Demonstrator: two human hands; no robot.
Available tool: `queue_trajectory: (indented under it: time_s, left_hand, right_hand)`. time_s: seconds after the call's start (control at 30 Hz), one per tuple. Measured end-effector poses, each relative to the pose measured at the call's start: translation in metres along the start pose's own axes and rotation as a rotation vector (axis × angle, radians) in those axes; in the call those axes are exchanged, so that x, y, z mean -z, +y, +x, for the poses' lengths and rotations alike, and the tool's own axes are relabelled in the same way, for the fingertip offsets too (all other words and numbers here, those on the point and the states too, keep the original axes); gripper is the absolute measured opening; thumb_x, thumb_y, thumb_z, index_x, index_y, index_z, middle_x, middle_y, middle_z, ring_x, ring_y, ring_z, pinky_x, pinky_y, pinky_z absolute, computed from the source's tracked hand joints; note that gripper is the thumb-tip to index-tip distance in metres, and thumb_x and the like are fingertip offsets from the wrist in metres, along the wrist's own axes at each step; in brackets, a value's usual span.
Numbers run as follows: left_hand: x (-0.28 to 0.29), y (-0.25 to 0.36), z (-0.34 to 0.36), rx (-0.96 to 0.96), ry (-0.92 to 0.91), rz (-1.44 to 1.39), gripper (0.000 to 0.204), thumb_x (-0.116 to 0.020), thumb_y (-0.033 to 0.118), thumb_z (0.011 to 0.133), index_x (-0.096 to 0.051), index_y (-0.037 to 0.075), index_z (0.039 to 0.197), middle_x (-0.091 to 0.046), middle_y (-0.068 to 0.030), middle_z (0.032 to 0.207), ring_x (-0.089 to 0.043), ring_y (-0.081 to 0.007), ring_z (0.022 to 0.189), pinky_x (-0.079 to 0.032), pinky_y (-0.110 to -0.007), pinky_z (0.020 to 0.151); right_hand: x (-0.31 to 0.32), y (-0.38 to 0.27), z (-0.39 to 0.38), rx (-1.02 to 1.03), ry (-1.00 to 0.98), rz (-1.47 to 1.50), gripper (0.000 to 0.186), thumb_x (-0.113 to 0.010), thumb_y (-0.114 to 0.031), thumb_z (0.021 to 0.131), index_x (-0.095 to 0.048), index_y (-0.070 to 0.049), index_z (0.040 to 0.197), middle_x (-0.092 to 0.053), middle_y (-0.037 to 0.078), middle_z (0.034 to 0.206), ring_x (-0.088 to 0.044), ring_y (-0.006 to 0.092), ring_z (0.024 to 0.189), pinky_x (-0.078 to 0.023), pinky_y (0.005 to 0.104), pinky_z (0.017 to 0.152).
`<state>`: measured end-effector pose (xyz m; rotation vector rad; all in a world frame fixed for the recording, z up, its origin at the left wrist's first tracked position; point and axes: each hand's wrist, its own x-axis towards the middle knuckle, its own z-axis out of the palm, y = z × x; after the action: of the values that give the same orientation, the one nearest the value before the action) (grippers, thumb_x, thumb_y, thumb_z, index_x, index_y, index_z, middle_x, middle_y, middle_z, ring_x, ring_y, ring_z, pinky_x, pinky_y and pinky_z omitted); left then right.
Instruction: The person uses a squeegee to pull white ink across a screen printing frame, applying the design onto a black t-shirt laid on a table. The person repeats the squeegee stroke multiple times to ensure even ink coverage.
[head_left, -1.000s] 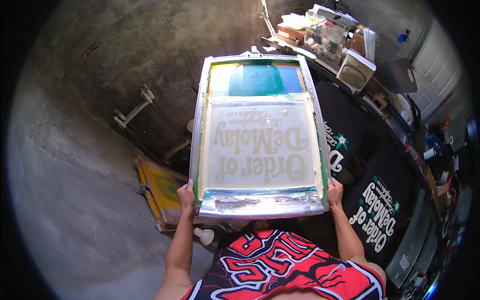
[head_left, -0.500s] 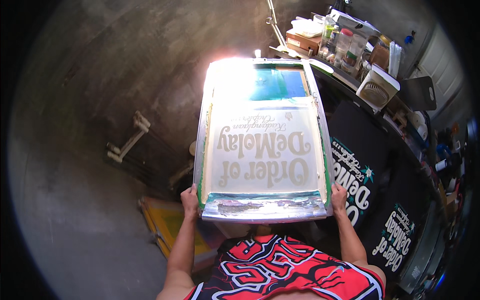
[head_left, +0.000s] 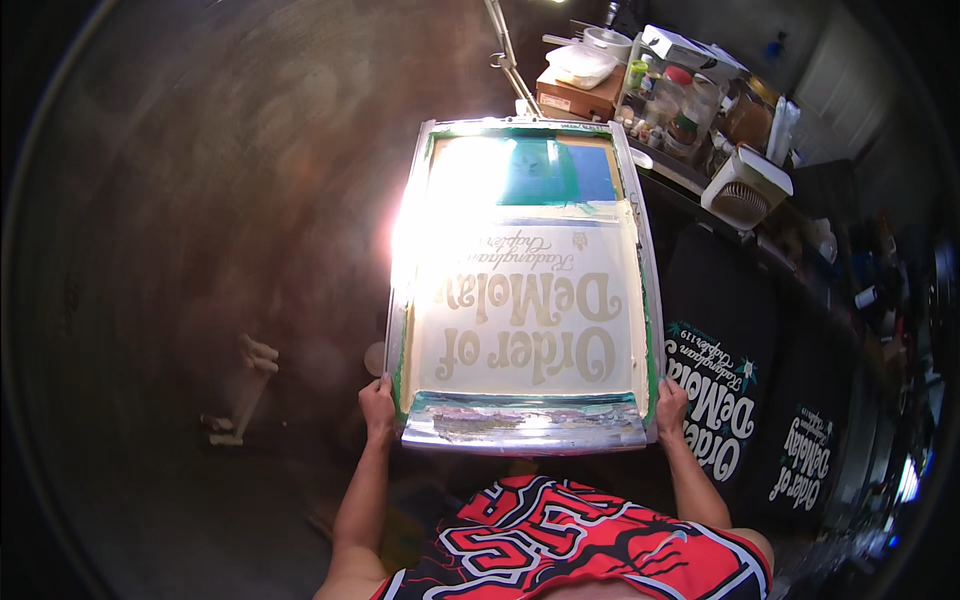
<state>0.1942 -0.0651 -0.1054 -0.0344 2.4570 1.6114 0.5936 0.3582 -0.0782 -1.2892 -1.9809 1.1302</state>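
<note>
Between both hands I hold up a screen printing frame (head_left: 527, 300), its mesh whitish with upside-down lettering. Green and blue tape covers the far part of the mesh, and a strong glare washes out its upper left. Ink smears mark the near edge. My left hand (head_left: 378, 408) is closed round the near left corner. On the opposite corner, my right hand (head_left: 671, 407) grips the frame's side. The thumbs rest along the side rails, while the other fingers are mostly hidden beneath.
Black printed shirts (head_left: 715, 400) lie at the right. Behind them, a crowded shelf holds jars (head_left: 680, 100), a brown box (head_left: 580, 95) and a small white fan (head_left: 747, 188). A pale metal bracket (head_left: 242, 390) stands at the left. A jointed lamp arm (head_left: 502, 50) rises beyond the frame.
The view has shifted slightly, and the surroundings look darker. Glare on the frame has spread down its left edge. Both hands keep their hold on the frame.
</note>
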Motion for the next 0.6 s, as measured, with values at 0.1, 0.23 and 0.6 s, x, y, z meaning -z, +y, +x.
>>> queue_trajectory:
  time_s: [0.1,0.23,0.6]
  left_hand:
    - [0.003,0.016,0.041,0.009,-0.042,-0.086,0.041,-0.063,0.026,0.099,-0.069,-0.012,0.086,-0.063,-0.0083,0.066,-0.051,-0.0129,0.066,-0.042,-0.038,0.062]
    - [0.015,0.035,0.096,-0.030,-0.128,-0.014,0.039,-0.064,0.025,0.098,-0.069,-0.012,0.087,-0.063,-0.0075,0.067,-0.051,-0.0120,0.067,-0.042,-0.037,0.062]
    - [0.079,0.038,0.279,-0.064,-0.369,-0.015,0.034,-0.066,0.023,0.098,-0.075,-0.010,0.100,-0.074,-0.0088,0.084,-0.062,-0.0135,0.078,-0.049,-0.032,0.072]
  right_hand:
    - [-0.023,-0.018,0.000,-0.041,0.052,0.015,0.035,-0.052,-0.023,0.099,-0.068,0.008,0.105,-0.069,0.024,0.084,-0.066,0.0301,0.077,-0.049,0.0373,0.076]
    - [-0.059,-0.036,-0.014,-0.119,0.111,-0.055,0.041,-0.054,-0.024,0.099,-0.067,0.012,0.116,-0.071,0.031,0.097,-0.071,0.0367,0.093,-0.052,0.0395,0.084]
    - [-0.218,-0.133,-0.111,-0.245,0.310,-0.131,0.034,-0.053,-0.024,0.098,-0.065,0.008,0.099,-0.063,0.032,0.086,-0.065,0.0479,0.083,-0.048,0.0459,0.070]
